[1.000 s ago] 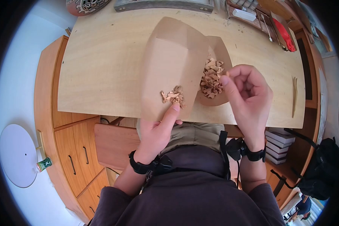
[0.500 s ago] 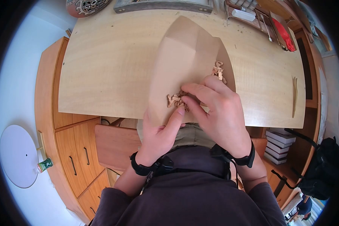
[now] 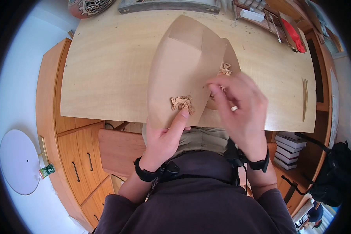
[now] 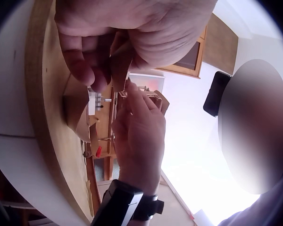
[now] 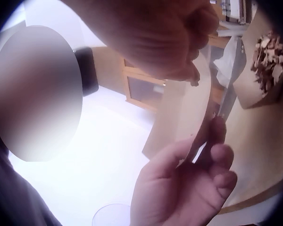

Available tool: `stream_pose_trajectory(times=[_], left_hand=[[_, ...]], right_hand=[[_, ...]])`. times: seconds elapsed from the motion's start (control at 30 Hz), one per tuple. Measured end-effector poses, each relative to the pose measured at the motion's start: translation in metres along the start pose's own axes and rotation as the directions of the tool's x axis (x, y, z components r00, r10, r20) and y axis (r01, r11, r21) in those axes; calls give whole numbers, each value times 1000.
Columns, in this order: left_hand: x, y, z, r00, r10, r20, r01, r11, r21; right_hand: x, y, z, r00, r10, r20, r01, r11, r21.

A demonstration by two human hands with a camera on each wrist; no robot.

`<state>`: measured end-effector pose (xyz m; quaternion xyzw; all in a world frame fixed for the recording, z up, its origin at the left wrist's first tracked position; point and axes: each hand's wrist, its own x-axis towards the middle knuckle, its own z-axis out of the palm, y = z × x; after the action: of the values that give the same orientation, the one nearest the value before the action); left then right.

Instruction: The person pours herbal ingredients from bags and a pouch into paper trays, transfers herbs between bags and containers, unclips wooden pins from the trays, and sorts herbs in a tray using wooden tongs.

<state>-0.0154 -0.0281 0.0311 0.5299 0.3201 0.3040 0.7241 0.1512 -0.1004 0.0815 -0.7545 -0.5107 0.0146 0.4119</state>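
My left hand holds the near edge of a folded brown paper sheet, its thumb on top beside a small pile of curled, dried brown pieces. Behind it to the right lies a second brown paper with a larger heap of the same dried pieces, partly hidden by my right hand in the head view. The right hand, slightly blurred, hovers over the gap between the two piles. Its thumb and forefinger pinch a small dark brown piece, seen at the fingertips in the right wrist view.
Pale wooden table beneath the papers. Slim wooden tongs lie near its right edge. At the back stand a grey tray, a patterned pot and a rack with a red packet.
The right hand came from the larger heap to the small pile, then drew back up and right. The left hand keeps its grip, while the held paper has shifted slightly.
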Motion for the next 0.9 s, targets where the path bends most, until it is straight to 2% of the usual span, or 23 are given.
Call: stream_pose_trajectory(times=[0.03,0.1,0.27,0.33,0.4,0.47,0.73,0.8,0.9], left_hand=[[0,-1,-2,1000,1,-4,-1,1000,0],[0,-3,-5,1000,-5,24,4,998,59],[0,-1,1,1000,-8,15,8,1000,8],[0,2,3,1000,-2,25,2,1000,-4],[-1,6,5,998,47,45,-50,995,83],[-1,2,3,998,37,50,-40,998,58],[-2,0,2,998,19,62,-23,998,62],[-1,-2,1,996,11,93,-13,1000,14],[-1,2,4,999,18,48,-19,1000,19]], right_hand=[[1,2,-6,1000,-2,2,2,1000,2],[2,6,-15,986,162,-34,-165,982,-92],[-4,-2,-8,979,199,-54,-201,978,-45],[-9,-2,4,995,-83,61,78,994,76],[-10,-7,11,991,-100,94,95,994,54],[-9,-10,15,984,-110,140,109,994,16],[-11,-10,19,989,-85,122,87,996,-14],[-11,-9,20,991,-68,112,71,997,-24],[-10,-7,21,995,-52,87,52,999,3]])
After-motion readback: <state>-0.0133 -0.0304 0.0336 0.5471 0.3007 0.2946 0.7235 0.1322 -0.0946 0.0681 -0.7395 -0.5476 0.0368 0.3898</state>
